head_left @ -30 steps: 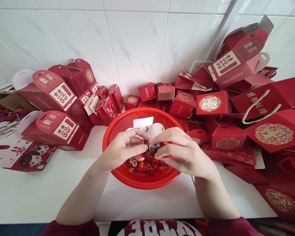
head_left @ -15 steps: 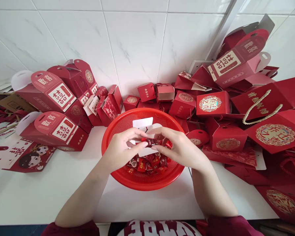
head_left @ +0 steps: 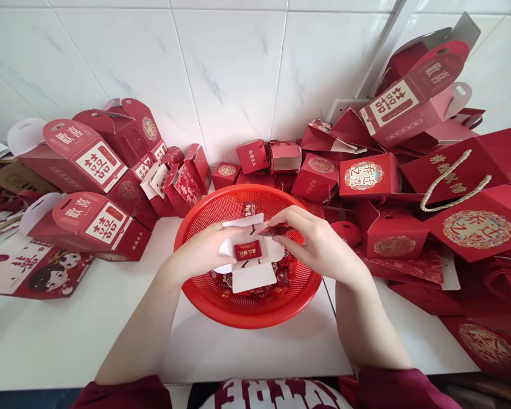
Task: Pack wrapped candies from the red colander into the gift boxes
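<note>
A: One candy [head_left: 247, 250] lies in the open box [head_left: 251, 258], flat on its floor. Your left hand [head_left: 204, 250] grips the box by its left side, holding it over the red basket [head_left: 204, 307].

B: And your right hand?

A: Your right hand [head_left: 317, 244] pinches a dark wrapped candy [head_left: 272, 230] between thumb and fingertips, just above the box's right flap, not yet inside.

B: Progress, as a judgement?

A: Early. Your box has one piece in, a second at the rim, flaps all open and unfolded. More loose candies [head_left: 281, 278] lie in the basket under the box.

B: Surroundings?

A: Many red gift boxes [head_left: 89, 224] stand along the tiled wall, and larger ones are piled at your right [head_left: 368, 176].
</note>
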Demonstrator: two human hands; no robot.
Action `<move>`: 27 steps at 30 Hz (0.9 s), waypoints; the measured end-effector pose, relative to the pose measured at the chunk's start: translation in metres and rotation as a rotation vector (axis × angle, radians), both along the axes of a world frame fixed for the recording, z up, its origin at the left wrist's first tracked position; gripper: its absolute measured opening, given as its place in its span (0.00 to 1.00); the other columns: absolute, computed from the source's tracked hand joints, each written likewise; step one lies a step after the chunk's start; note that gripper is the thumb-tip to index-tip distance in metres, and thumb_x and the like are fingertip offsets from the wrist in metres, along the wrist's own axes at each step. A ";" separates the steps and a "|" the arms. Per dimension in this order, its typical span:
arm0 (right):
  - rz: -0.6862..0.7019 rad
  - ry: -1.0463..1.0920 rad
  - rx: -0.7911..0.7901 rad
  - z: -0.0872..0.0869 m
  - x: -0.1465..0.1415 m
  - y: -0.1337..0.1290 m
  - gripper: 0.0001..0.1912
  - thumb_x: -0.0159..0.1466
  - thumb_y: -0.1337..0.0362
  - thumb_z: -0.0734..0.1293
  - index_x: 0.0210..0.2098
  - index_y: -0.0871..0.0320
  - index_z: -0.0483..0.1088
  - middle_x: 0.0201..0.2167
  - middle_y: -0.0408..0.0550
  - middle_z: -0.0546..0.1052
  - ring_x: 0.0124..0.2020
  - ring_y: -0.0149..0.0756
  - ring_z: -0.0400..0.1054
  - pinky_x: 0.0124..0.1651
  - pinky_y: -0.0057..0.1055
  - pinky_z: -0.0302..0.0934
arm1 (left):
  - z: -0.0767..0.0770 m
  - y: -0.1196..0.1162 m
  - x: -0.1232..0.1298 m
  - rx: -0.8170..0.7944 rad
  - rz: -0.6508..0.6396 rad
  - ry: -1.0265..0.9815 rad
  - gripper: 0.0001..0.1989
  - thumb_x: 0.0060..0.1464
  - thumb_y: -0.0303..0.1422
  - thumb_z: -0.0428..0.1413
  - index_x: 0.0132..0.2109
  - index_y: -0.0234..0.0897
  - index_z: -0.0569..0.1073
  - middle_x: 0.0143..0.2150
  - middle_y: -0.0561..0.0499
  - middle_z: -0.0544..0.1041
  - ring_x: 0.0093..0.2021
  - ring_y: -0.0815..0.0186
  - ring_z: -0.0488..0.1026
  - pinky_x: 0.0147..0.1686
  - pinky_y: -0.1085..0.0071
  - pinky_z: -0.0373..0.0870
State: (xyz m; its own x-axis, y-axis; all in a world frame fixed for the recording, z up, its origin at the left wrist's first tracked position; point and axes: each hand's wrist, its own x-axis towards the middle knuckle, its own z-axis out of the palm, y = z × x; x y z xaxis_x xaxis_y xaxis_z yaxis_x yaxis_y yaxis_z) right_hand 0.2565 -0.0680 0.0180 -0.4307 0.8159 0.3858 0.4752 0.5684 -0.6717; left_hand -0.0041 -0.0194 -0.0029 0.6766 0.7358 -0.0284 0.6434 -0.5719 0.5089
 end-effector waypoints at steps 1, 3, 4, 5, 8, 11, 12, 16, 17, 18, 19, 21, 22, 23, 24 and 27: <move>0.008 -0.005 0.001 0.000 0.000 0.000 0.15 0.67 0.74 0.63 0.50 0.53 0.69 0.48 0.48 0.74 0.52 0.40 0.70 0.52 0.39 0.67 | 0.003 -0.001 0.001 0.008 -0.025 -0.001 0.37 0.51 0.26 0.59 0.65 0.58 0.65 0.67 0.59 0.66 0.66 0.56 0.64 0.62 0.62 0.65; 0.002 -0.005 0.014 0.000 0.000 0.000 0.13 0.67 0.73 0.64 0.49 0.53 0.68 0.47 0.48 0.74 0.50 0.39 0.70 0.52 0.39 0.67 | 0.008 -0.003 0.002 0.009 -0.065 0.015 0.38 0.50 0.25 0.58 0.66 0.58 0.64 0.68 0.60 0.65 0.66 0.56 0.64 0.63 0.62 0.64; -0.007 0.002 0.024 -0.001 0.000 0.000 0.11 0.67 0.72 0.64 0.48 0.54 0.68 0.47 0.48 0.74 0.49 0.39 0.70 0.51 0.39 0.68 | 0.011 -0.004 0.001 0.006 -0.076 0.029 0.38 0.51 0.25 0.58 0.66 0.59 0.64 0.68 0.60 0.65 0.65 0.55 0.64 0.63 0.61 0.64; -0.016 0.011 0.034 -0.002 0.000 0.000 0.10 0.68 0.70 0.64 0.48 0.54 0.68 0.46 0.48 0.74 0.48 0.39 0.71 0.50 0.39 0.68 | 0.012 -0.006 0.000 0.006 -0.066 0.041 0.37 0.52 0.26 0.58 0.67 0.58 0.63 0.68 0.59 0.65 0.65 0.55 0.65 0.62 0.61 0.64; -0.055 0.056 0.046 -0.004 -0.001 -0.002 0.07 0.69 0.66 0.65 0.46 0.54 0.67 0.46 0.48 0.75 0.45 0.39 0.73 0.47 0.38 0.70 | 0.018 -0.014 -0.005 0.004 0.075 0.040 0.31 0.58 0.36 0.56 0.68 0.54 0.62 0.67 0.54 0.67 0.64 0.53 0.65 0.60 0.60 0.65; -0.101 0.106 0.047 -0.002 -0.001 -0.005 0.07 0.69 0.65 0.65 0.47 0.54 0.66 0.45 0.48 0.75 0.44 0.39 0.73 0.46 0.37 0.71 | 0.025 -0.023 -0.011 -0.010 0.188 0.019 0.29 0.62 0.45 0.53 0.68 0.51 0.63 0.66 0.52 0.69 0.57 0.55 0.71 0.55 0.63 0.68; -0.099 0.105 0.056 0.000 -0.002 -0.006 0.07 0.69 0.65 0.65 0.47 0.54 0.66 0.45 0.49 0.75 0.45 0.39 0.73 0.46 0.37 0.70 | 0.027 -0.024 -0.012 -0.019 0.189 0.023 0.29 0.62 0.46 0.52 0.68 0.50 0.64 0.64 0.51 0.71 0.53 0.57 0.74 0.52 0.65 0.69; 0.023 -0.001 0.078 0.015 -0.004 -0.006 0.10 0.68 0.67 0.65 0.48 0.54 0.65 0.46 0.47 0.75 0.46 0.38 0.72 0.49 0.36 0.68 | 0.032 -0.024 -0.014 -0.149 0.085 0.094 0.26 0.60 0.41 0.54 0.65 0.52 0.68 0.51 0.53 0.80 0.35 0.65 0.75 0.37 0.71 0.68; 0.054 -0.034 0.061 0.019 -0.006 -0.005 0.10 0.67 0.68 0.66 0.48 0.54 0.65 0.46 0.47 0.75 0.45 0.38 0.72 0.47 0.34 0.67 | 0.031 -0.022 -0.014 -0.193 0.046 0.114 0.26 0.58 0.39 0.55 0.64 0.52 0.69 0.47 0.54 0.80 0.33 0.65 0.74 0.36 0.71 0.67; 0.080 -0.072 0.035 0.023 -0.008 -0.004 0.11 0.67 0.69 0.66 0.48 0.55 0.64 0.45 0.46 0.75 0.43 0.37 0.72 0.45 0.33 0.67 | 0.030 -0.021 -0.013 -0.226 0.008 0.129 0.26 0.57 0.37 0.56 0.62 0.53 0.71 0.44 0.55 0.81 0.33 0.65 0.74 0.35 0.72 0.66; 0.104 -0.120 0.011 0.026 -0.011 -0.003 0.11 0.66 0.70 0.66 0.47 0.56 0.63 0.44 0.46 0.75 0.41 0.36 0.71 0.42 0.32 0.66 | 0.029 -0.019 -0.013 -0.244 -0.021 0.138 0.24 0.55 0.36 0.57 0.60 0.53 0.73 0.42 0.55 0.80 0.35 0.64 0.74 0.35 0.72 0.65; 0.157 -0.261 -0.009 0.028 -0.018 -0.001 0.08 0.66 0.72 0.65 0.44 0.57 0.64 0.40 0.47 0.75 0.36 0.36 0.70 0.36 0.31 0.63 | 0.026 -0.016 -0.012 -0.244 -0.045 0.151 0.20 0.54 0.37 0.58 0.55 0.49 0.77 0.41 0.54 0.80 0.39 0.62 0.75 0.36 0.72 0.65; 0.193 -0.348 -0.003 0.027 -0.022 0.001 0.07 0.66 0.72 0.64 0.43 0.58 0.65 0.39 0.47 0.75 0.35 0.35 0.69 0.34 0.31 0.61 | 0.026 -0.016 -0.012 -0.239 -0.045 0.156 0.19 0.53 0.37 0.59 0.53 0.47 0.77 0.42 0.53 0.80 0.40 0.61 0.75 0.37 0.72 0.65; 0.235 -0.434 0.012 0.025 -0.027 0.002 0.07 0.66 0.74 0.63 0.43 0.58 0.67 0.39 0.47 0.75 0.33 0.35 0.69 0.32 0.30 0.59 | 0.026 -0.016 -0.012 -0.238 -0.043 0.160 0.18 0.53 0.38 0.59 0.51 0.45 0.77 0.43 0.52 0.80 0.40 0.61 0.75 0.36 0.71 0.65; 0.281 -0.513 0.029 0.023 -0.031 0.004 0.09 0.65 0.75 0.62 0.43 0.59 0.68 0.41 0.48 0.75 0.31 0.34 0.68 0.30 0.30 0.57 | 0.026 -0.016 -0.013 -0.239 -0.040 0.163 0.17 0.52 0.38 0.59 0.50 0.44 0.77 0.43 0.52 0.79 0.40 0.61 0.75 0.36 0.71 0.65; 0.402 -0.681 0.063 0.015 -0.045 0.008 0.17 0.59 0.81 0.63 0.44 0.60 0.71 0.52 0.51 0.74 0.26 0.29 0.67 0.24 0.29 0.51 | 0.027 -0.019 -0.014 -0.241 -0.049 0.159 0.16 0.52 0.38 0.59 0.49 0.44 0.77 0.41 0.53 0.79 0.39 0.62 0.75 0.36 0.71 0.65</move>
